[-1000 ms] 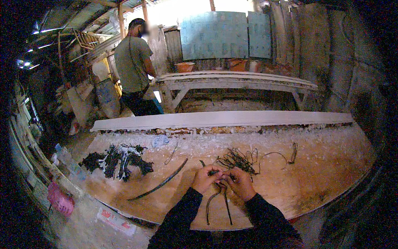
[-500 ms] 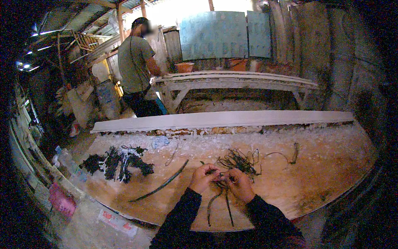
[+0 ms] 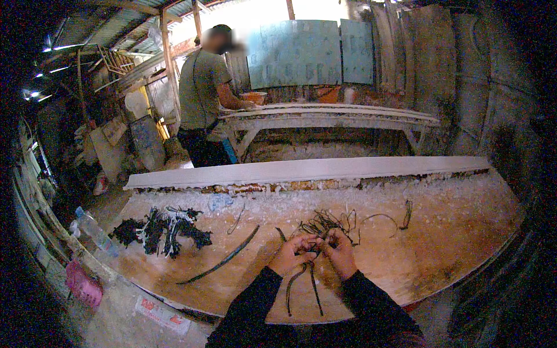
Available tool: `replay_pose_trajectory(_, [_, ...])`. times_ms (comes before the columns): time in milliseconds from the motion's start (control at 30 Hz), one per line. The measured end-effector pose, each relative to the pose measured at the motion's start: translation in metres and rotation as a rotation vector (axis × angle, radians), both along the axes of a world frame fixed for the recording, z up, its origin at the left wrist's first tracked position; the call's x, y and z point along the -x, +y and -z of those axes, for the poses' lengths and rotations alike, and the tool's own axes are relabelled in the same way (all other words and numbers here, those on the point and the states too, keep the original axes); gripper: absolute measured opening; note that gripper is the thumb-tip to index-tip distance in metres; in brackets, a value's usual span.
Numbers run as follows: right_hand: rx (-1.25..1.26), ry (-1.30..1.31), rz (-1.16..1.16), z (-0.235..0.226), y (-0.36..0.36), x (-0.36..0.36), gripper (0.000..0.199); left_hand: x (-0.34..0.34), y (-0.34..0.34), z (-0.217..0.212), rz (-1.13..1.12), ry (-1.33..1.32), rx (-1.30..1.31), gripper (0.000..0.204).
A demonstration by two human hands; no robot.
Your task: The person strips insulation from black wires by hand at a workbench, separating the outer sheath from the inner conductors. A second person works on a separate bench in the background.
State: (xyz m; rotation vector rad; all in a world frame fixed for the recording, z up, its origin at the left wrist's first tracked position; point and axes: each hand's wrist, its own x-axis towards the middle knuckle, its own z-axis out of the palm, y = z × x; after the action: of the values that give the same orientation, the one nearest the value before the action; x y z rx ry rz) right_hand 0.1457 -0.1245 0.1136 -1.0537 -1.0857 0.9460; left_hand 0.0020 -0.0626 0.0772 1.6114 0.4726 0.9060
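I see both hands working close together over the surface (image 3: 441, 243): my left hand (image 3: 292, 255) and right hand (image 3: 339, 253) each pinch dark wire strands (image 3: 313, 272) between them. I think the loose ends may snag the wire tangle (image 3: 328, 223) just behind and pull it along.

Worktop (image 3: 441, 249): bare wood, matt and rough, crusted with white powdery residue toward its far edge. Long moulding (image 3: 301, 170) along that far edge — matt white, plaster-like, smooth on top, crumbly underneath. Dark strips (image 3: 301, 278) held in the fingers (image 3: 307, 246): thin, flexible, dull. Bundle (image 3: 165, 229) near the left edge — black, ragged, fibrous. Bottle (image 3: 93, 229): clear glossy plastic. Sleeves (image 3: 255, 307): dark matt cloth.
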Motion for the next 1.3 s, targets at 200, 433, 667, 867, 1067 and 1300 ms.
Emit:
replay_pose_trajectory(200, [0.044, 0.388, -0.134, 0.003, 0.009, -0.009, 0.014, 0.005, 0.001, -0.003, -0.063, 0.004, -0.002, 0.036])
replay_pose_trajectory(433, [0.032, 0.710, -0.278, -0.009, -0.001, -0.019, 0.018, 0.011, 0.016, 0.005, -0.304, -0.013, 0.032, 0.019])
replay_pose_trajectory(667, [-0.044, 0.563, -0.471, -0.005, -0.004, -0.015, 0.019, 0.018, 0.023, 0.012, -0.513, 0.131, -0.087, 0.017])
replay_pose_trajectory(867, [0.004, 0.156, -0.234, 0.004, 0.006, -0.014, 0.026, 0.016, 0.015, 0.009, -0.455, 0.131, -0.120, 0.019])
replay_pose_trajectory(1067, [-0.125, -0.316, 0.112, 0.015, 0.010, -0.004, 0.030, 0.003, 0.006, 0.016, -0.071, 0.118, 0.127, 0.023])
replay_pose_trajectory(1300, [-0.239, -0.657, 0.340, -0.008, 0.021, -0.037, 0.024, -0.012, 0.004, 0.013, -0.157, 0.092, -0.285, 0.021])
